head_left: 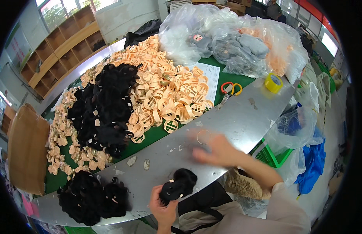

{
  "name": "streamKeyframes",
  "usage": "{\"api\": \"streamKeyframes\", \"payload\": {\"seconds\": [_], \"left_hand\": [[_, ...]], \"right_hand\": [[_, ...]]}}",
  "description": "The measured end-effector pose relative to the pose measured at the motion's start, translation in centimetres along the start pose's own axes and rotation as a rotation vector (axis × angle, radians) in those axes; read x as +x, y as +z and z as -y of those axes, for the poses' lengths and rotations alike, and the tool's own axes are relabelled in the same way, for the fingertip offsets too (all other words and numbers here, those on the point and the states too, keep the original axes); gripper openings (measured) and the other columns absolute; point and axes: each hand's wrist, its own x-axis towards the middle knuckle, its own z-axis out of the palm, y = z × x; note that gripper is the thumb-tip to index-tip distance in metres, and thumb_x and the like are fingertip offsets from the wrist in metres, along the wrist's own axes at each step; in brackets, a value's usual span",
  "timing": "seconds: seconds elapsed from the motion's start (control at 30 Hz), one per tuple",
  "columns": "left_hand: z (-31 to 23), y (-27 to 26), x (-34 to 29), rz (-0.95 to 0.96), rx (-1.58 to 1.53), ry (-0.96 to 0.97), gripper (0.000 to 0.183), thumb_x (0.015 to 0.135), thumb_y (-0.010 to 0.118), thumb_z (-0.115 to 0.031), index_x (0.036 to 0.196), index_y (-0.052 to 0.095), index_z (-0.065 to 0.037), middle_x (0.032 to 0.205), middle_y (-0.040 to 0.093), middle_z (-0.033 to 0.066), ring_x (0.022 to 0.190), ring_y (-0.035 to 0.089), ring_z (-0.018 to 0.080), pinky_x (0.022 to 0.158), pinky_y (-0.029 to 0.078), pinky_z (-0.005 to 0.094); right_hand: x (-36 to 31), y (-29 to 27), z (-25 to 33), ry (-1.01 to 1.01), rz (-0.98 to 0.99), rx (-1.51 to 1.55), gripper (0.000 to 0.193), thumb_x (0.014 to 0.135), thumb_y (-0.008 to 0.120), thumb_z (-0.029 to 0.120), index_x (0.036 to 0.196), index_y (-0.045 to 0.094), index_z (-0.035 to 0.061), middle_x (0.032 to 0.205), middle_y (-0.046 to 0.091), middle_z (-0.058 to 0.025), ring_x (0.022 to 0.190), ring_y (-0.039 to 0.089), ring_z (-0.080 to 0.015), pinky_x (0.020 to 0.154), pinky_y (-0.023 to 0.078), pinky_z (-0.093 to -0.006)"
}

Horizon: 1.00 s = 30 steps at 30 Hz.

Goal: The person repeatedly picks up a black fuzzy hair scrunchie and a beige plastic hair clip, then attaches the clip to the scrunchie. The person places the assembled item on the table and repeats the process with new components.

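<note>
My left hand (164, 206) is closed around a black furry piece (180, 184) with small pale tabs, held over the near edge of the metal strip. My right hand (216, 150) is above the strip's middle, its fingers smeared by motion. By those fingers shows a thin pale ring (204, 137); whether they hold it is unclear. Left of my left hand lies a small pile of similar black furry pieces (89, 199). A larger black furry heap (105, 105) rests among many peach-coloured plastic frames (169, 93) on the green table surface.
Red-and-orange-handled scissors (229, 91) and a yellow tape roll (273, 83) lie on the right. Behind them are large clear plastic bags (235, 39) with grey and orange contents. A green crate (272, 156) stands below the strip (243, 117); a cardboard box (28, 150) is at left.
</note>
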Motion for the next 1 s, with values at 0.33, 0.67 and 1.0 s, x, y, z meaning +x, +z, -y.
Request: {"api": "streamKeyframes", "payload": {"seconds": [0.33,0.67,1.0], "left_hand": [[0.6,-1.0,0.4,-0.086,-0.048,-0.182,0.039,0.078,0.067,-0.003,0.115,0.059,0.004,0.105,0.061,0.0054,0.098,0.058,0.0146,0.089,0.045,0.028],[2.7,-3.0,0.4,-0.035,0.009,-0.187,0.045,0.066,0.069,-0.011,0.107,0.062,0.005,0.096,0.062,0.0038,0.089,0.058,0.0121,0.085,0.046,0.0261],[-0.4,-2.1,-1.1,0.107,-0.378,-0.42,0.057,0.071,0.065,-0.023,0.116,0.062,0.012,0.103,0.069,0.0103,0.092,0.064,0.0148,0.084,0.051,0.0285]], "right_hand": [[9.2,-3.2,-15.7,0.332,-0.072,-0.536,0.049,0.081,0.07,0.043,0.108,0.061,0.0028,0.095,0.066,-0.0163,0.094,0.063,-0.0326,0.08,0.05,-0.0436],[10.2,-3.5,-11.3,0.174,-0.193,-0.634,0.045,0.075,0.076,0.033,0.106,0.065,0.002,0.086,0.066,-0.012,0.078,0.064,-0.0288,0.071,0.05,-0.039],[2.5,-0.2,5.7,-0.651,0.425,0.242,0.056,0.081,0.073,0.019,0.131,0.054,0.0026,0.121,0.058,-0.0114,0.102,0.058,-0.0286,0.091,0.047,-0.0391]]}}
